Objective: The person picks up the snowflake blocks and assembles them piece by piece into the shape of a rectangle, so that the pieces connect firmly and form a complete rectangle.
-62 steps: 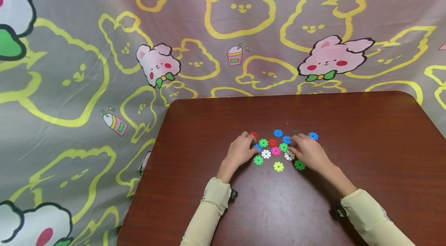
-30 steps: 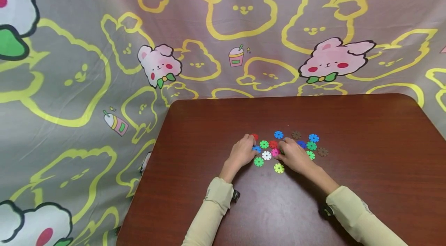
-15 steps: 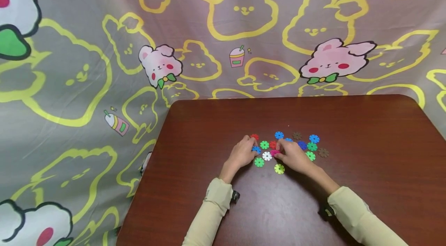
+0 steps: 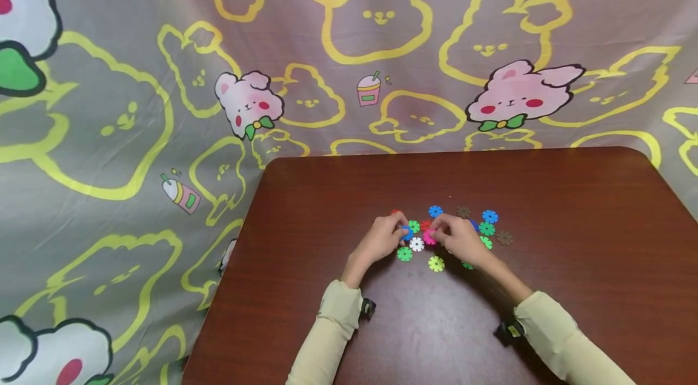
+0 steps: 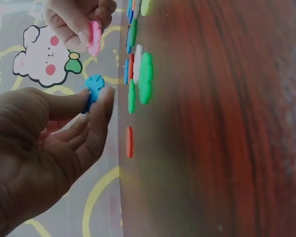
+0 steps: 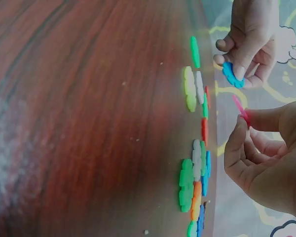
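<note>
My left hand (image 4: 386, 236) pinches a blue notched plastic disc (image 5: 94, 91) between thumb and fingers, lifted off the table. Facing it, my right hand (image 4: 459, 240) holds a pink notched disc (image 6: 240, 108) by its edge between thumb and fingertips. The two discs are a short way apart, over the spread of other discs. Below them lie a white disc (image 4: 417, 244), a light green disc (image 4: 405, 254) and a yellow-green disc (image 4: 436, 264). A red disc (image 5: 129, 142) is beside the left hand, partly hidden in the head view.
Several more discs lie flat on the brown table (image 4: 327, 203): two brown ones, among them the far brown disc (image 4: 504, 238), a blue disc (image 4: 489, 216) and a green disc (image 4: 486, 228). An orange disc (image 6: 196, 200) is under the right hand. A patterned cloth (image 4: 305, 100) hangs behind.
The right hand has moved left from the discs at the right and picked up the pink disc. The left hand has raised the blue disc and shifted slightly right.
</note>
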Demonstrator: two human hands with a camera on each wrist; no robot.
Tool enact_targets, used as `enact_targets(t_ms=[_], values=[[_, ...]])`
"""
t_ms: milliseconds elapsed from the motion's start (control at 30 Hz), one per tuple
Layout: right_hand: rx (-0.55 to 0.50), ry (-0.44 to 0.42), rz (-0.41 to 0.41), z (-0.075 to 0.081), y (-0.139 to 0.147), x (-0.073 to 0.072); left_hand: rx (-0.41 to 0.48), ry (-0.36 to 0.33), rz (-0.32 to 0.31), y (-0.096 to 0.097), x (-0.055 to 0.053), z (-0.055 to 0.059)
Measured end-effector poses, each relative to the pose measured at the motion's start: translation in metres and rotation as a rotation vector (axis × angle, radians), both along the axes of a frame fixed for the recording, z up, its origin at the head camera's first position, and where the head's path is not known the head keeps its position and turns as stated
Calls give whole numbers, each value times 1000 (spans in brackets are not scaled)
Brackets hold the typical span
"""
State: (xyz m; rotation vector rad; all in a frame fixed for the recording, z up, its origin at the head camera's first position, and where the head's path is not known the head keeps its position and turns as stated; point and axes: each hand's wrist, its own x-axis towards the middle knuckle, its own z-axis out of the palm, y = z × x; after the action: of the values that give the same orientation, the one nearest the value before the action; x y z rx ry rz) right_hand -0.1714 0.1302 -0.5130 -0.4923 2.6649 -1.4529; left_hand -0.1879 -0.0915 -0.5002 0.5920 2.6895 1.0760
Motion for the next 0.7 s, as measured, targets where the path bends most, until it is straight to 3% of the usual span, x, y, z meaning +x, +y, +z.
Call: enact_targets(t_ms=[100, 267, 700], values=[[-37, -23, -6, 4, 0, 2, 34, -11, -8, 2, 2, 4], [-54, -10, -45, 10, 2, 5, -1, 71, -20, 6, 3, 10], [-93, -19, -89, 29, 6, 10, 67, 142, -32, 15, 7, 16]])
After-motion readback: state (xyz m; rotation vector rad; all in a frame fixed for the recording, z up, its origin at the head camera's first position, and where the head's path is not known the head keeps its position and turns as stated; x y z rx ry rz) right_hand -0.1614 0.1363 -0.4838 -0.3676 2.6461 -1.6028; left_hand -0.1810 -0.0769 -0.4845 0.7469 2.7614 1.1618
